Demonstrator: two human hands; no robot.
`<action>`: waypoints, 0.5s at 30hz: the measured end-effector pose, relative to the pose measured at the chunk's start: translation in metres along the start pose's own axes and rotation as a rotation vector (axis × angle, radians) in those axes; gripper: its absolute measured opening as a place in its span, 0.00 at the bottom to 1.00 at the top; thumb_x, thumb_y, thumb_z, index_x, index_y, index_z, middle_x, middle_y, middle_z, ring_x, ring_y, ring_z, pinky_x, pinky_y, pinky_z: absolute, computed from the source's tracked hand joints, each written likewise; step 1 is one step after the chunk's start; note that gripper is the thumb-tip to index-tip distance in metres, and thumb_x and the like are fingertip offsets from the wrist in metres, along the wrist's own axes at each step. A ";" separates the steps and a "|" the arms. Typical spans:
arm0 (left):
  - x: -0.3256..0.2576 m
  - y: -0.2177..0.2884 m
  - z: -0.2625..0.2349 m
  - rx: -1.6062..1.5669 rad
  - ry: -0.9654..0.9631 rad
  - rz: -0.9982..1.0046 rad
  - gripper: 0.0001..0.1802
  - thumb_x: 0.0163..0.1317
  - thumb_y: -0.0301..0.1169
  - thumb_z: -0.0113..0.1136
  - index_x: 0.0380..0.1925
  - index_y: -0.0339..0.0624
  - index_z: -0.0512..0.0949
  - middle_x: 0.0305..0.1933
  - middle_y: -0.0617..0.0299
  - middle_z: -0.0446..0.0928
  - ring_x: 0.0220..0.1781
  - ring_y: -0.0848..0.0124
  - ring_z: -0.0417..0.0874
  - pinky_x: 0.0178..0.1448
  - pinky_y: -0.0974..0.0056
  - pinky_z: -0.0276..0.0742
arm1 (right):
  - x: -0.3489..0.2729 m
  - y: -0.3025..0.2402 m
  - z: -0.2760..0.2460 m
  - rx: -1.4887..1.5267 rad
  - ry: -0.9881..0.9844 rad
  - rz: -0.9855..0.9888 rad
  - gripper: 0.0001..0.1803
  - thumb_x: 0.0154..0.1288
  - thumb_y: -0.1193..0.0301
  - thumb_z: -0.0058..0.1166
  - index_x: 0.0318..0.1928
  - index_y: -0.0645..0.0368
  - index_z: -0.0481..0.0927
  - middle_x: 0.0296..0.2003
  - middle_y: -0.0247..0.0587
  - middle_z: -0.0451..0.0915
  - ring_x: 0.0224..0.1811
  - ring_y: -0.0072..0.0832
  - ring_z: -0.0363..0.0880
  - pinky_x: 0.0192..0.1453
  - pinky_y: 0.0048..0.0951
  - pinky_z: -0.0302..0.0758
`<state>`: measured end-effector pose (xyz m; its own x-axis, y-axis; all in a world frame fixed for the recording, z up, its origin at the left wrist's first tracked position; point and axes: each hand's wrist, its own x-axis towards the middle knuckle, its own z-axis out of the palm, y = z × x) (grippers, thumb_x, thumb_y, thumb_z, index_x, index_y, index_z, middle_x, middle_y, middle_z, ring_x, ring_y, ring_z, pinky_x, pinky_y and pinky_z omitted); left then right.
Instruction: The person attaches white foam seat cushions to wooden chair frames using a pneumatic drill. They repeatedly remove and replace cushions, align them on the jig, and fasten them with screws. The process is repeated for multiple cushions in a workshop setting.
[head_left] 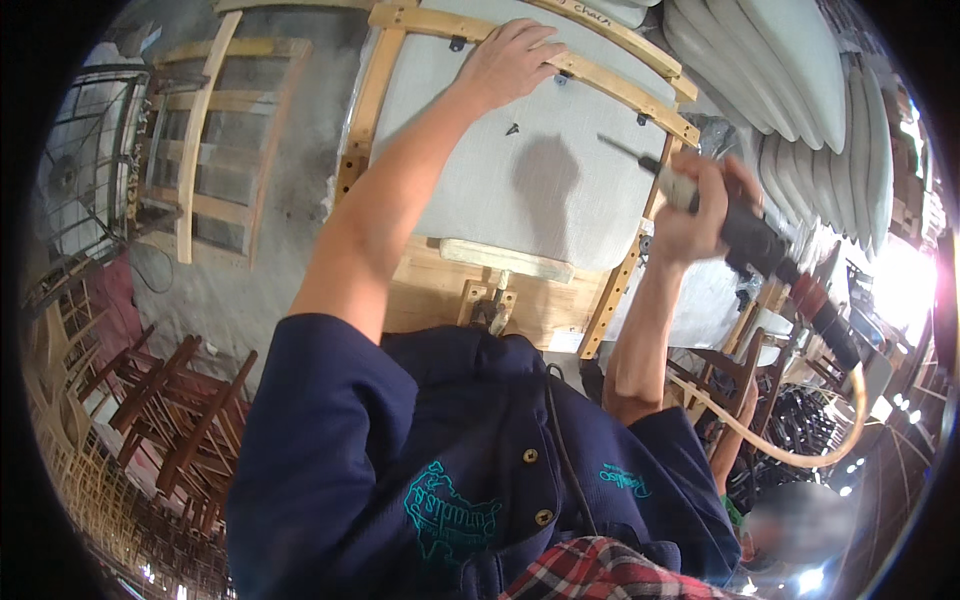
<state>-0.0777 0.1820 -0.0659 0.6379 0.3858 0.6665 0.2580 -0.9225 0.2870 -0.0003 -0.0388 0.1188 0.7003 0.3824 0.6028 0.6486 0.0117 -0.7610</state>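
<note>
Head view, scene: a person in a dark blue jacket leans over an upturned chair seat (500, 190), a pale grey upholstered panel framed by light wooden rails (600, 75).
Left hand (515, 60): laid flat over the far rail, fingers spread and curled on the wood, pressing the frame down; it holds nothing else.
Right hand (700, 205): wrapped tight around the grip of a pneumatic screwdriver (745, 235), black-bodied with a red collar.
Tool bit (620, 148): a thin dark shaft that points up and left toward the right rail; its tip hangs just above the fabric, not touching as far as can be told.
Hose (790, 455): a translucent tan air line that loops from the tool's rear down past the right forearm.
Loose screw (513, 128): a small dark fastener standing on the grey panel, between the two hands.
Bracket (643, 118): a small metal fitting on the right rail, just beside the bit.
Surroundings: a stack of pale seat cushions (800, 80) upper right; a bare chair frame (215, 150) upper left; dark wooden chairs (180, 410) lower left.
Technique, as a judgement: keep the bit square to the fastener, hold the rail firm with the bracing hand, and keep the hose clear of the fabric.
</note>
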 end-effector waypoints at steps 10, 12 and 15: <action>-0.057 0.076 -0.093 -0.287 -0.277 -0.394 0.14 0.66 0.36 0.67 0.47 0.43 0.88 0.44 0.55 0.83 0.51 0.55 0.81 0.57 0.53 0.78 | -0.068 -0.021 -0.082 0.316 0.192 0.430 0.17 0.59 0.85 0.55 0.50 0.64 0.73 0.27 0.49 0.84 0.32 0.33 0.85 0.48 0.36 0.80; -0.064 0.080 -0.089 -0.263 -0.235 -0.402 0.13 0.65 0.36 0.67 0.46 0.43 0.88 0.43 0.55 0.83 0.50 0.56 0.81 0.55 0.53 0.79 | -0.068 -0.025 -0.079 0.361 0.186 0.406 0.17 0.59 0.85 0.55 0.50 0.64 0.73 0.26 0.48 0.84 0.31 0.33 0.85 0.48 0.35 0.80; -0.067 0.081 -0.082 -0.240 -0.232 -0.405 0.11 0.65 0.33 0.66 0.45 0.43 0.88 0.42 0.56 0.83 0.48 0.56 0.82 0.52 0.54 0.80 | -0.068 -0.032 -0.075 0.389 0.192 0.378 0.17 0.59 0.85 0.55 0.49 0.64 0.73 0.26 0.48 0.84 0.31 0.33 0.84 0.48 0.35 0.80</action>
<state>-0.1591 0.0825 -0.0316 0.6721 0.6736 0.3075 0.3613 -0.6608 0.6579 -0.0467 -0.1346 0.1200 0.9274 0.2520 0.2764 0.2106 0.2591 -0.9426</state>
